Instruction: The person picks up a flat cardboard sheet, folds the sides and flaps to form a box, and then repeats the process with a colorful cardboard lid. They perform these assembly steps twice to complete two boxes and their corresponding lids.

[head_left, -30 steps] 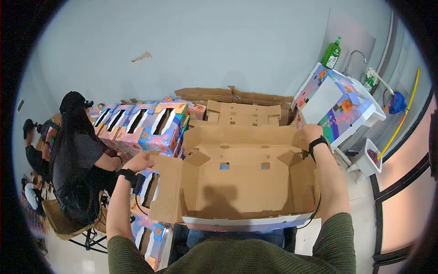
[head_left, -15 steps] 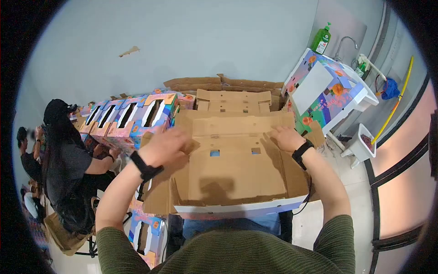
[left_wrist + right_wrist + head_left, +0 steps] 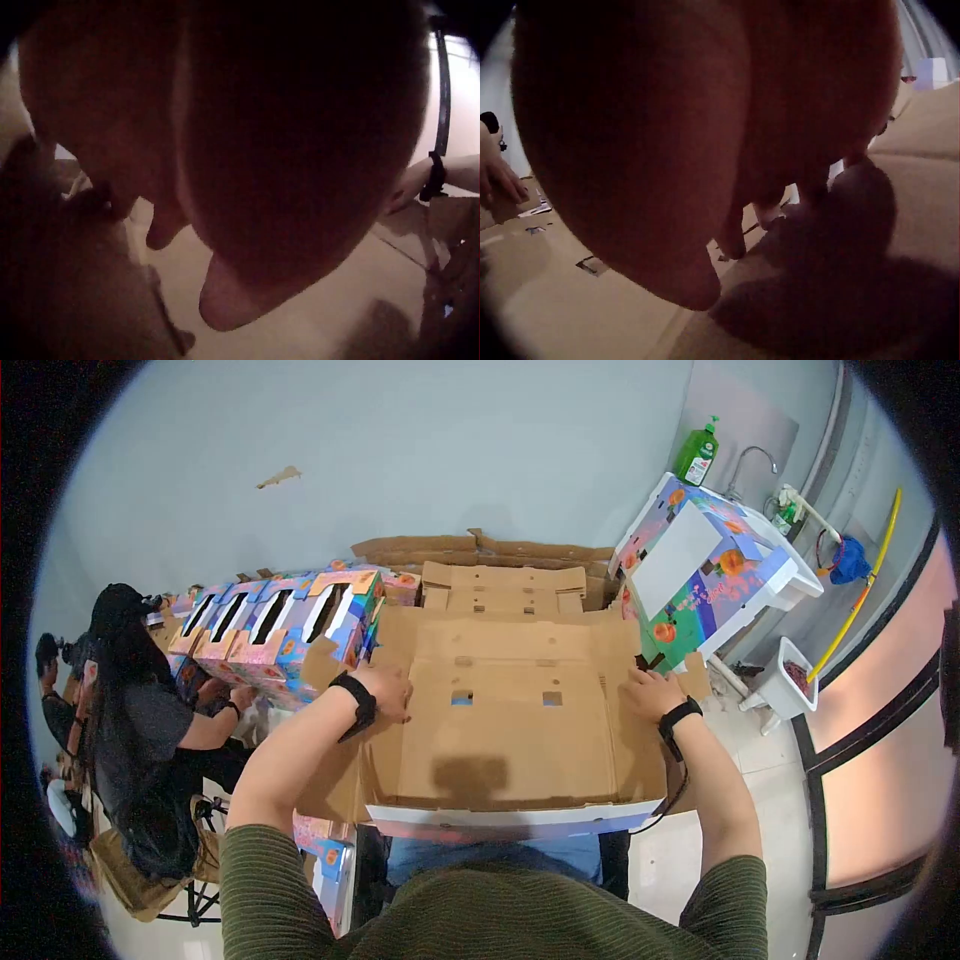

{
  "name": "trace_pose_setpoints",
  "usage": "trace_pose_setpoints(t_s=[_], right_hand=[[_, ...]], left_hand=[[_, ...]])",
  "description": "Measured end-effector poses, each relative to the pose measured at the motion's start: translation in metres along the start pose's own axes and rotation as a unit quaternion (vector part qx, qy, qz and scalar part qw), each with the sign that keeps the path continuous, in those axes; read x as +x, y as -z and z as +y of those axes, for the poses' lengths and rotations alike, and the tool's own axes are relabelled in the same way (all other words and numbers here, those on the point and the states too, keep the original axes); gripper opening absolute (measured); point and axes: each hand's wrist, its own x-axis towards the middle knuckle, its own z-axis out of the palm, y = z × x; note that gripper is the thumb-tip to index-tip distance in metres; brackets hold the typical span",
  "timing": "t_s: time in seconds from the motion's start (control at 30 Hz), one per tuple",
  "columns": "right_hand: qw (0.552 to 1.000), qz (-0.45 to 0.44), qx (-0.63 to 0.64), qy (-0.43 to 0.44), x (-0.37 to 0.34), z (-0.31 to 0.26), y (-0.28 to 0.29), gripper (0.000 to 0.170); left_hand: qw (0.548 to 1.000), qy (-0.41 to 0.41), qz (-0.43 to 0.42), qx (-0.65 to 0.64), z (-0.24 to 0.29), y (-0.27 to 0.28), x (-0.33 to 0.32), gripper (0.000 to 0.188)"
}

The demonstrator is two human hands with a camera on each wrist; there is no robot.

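Note:
A brown cardboard box (image 3: 510, 745), partly folded up, lies open before me with its plain inside facing up. Its front wall (image 3: 515, 818) shows a white and purple outer face. My left hand (image 3: 385, 692) rests on the left side of the box, fingers reaching inward. On the opposite side, my right hand (image 3: 652, 693) lies over the right side panel (image 3: 640, 755). In the wrist views, the left thumb (image 3: 229, 300) and the right thumb (image 3: 694, 285) extend loosely beside the cardboard. Neither hand's fingers curl round anything.
Folded cardboard (image 3: 505, 588) stands behind the box against the wall. Printed boxes (image 3: 290, 625) line up at the left, where a person in black (image 3: 140, 710) works. At right, a printed box (image 3: 700, 565) leans by a sink, with a green soap bottle (image 3: 697, 455) on top.
Both hands have come from the outer flaps and back corner down onto the box's two sides. The left and right side panels have swung inward and upward. The head view has shifted slightly.

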Motion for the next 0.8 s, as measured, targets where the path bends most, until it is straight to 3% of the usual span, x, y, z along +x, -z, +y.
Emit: trace_pose_setpoints(t_s=[0.1, 0.2, 0.33, 0.37, 0.4, 0.43, 0.5, 0.53, 0.57, 0.6, 0.63, 0.7, 0.73, 0.8], right_hand=[[0.999, -0.029, -0.007, -0.020, 0.002, 0.003, -0.007, 0.055], [0.999, -0.050, -0.001, -0.018, 0.003, -0.010, 0.017, 0.056], [0.999, -0.006, 0.027, 0.044, -0.001, -0.014, 0.036, 0.049], [0.998, -0.008, 0.018, 0.052, -0.006, -0.017, 0.043, 0.048], [0.995, 0.051, 0.021, 0.084, -0.009, -0.011, 0.031, 0.047], [0.996, -0.011, 0.019, 0.087, -0.028, -0.027, 0.058, 0.059], [0.976, 0.016, 0.090, 0.196, -0.042, -0.027, 0.054, 0.055], [0.962, 0.000, 0.186, 0.199, -0.071, -0.048, 0.070, 0.051], [0.960, -0.082, 0.213, 0.162, -0.097, -0.071, 0.092, 0.052], [0.952, -0.105, 0.217, 0.187, -0.120, -0.086, 0.105, 0.053], [0.950, -0.154, 0.198, 0.187, -0.127, -0.080, 0.092, 0.055], [0.921, -0.114, 0.236, 0.290, -0.141, -0.068, 0.059, 0.061], [0.931, -0.111, 0.243, 0.248, -0.175, -0.102, 0.095, 0.040], [0.915, -0.222, 0.263, 0.210, -0.181, -0.098, 0.100, 0.043]], left_hand=[[0.996, 0.033, -0.007, 0.082, -0.011, -0.020, 0.005, 0.080], [0.995, 0.018, -0.037, 0.091, -0.014, -0.029, 0.012, 0.076], [0.994, -0.079, -0.024, -0.074, -0.010, -0.022, -0.010, 0.073], [0.980, -0.122, -0.042, -0.154, 0.005, -0.002, -0.041, 0.074], [0.957, -0.167, -0.053, -0.232, 0.022, 0.020, -0.070, 0.074], [0.948, -0.215, -0.067, -0.226, 0.030, 0.018, -0.072, 0.074], [0.927, -0.286, -0.093, -0.223, 0.047, 0.016, -0.095, 0.074], [0.917, -0.310, -0.108, -0.226, 0.054, 0.019, -0.114, 0.075], [0.916, -0.308, -0.134, -0.220, 0.060, 0.012, -0.126, 0.074], [0.913, -0.308, -0.160, -0.215, 0.065, 0.007, -0.133, 0.074], [0.909, -0.310, -0.186, -0.207, 0.068, 0.001, -0.139, 0.073], [0.903, -0.334, -0.193, -0.187, 0.063, -0.016, -0.143, 0.073], [0.911, -0.329, -0.186, -0.165, 0.062, -0.020, -0.153, 0.070], [0.938, -0.296, -0.150, -0.100, 0.062, -0.032, -0.165, 0.063]])
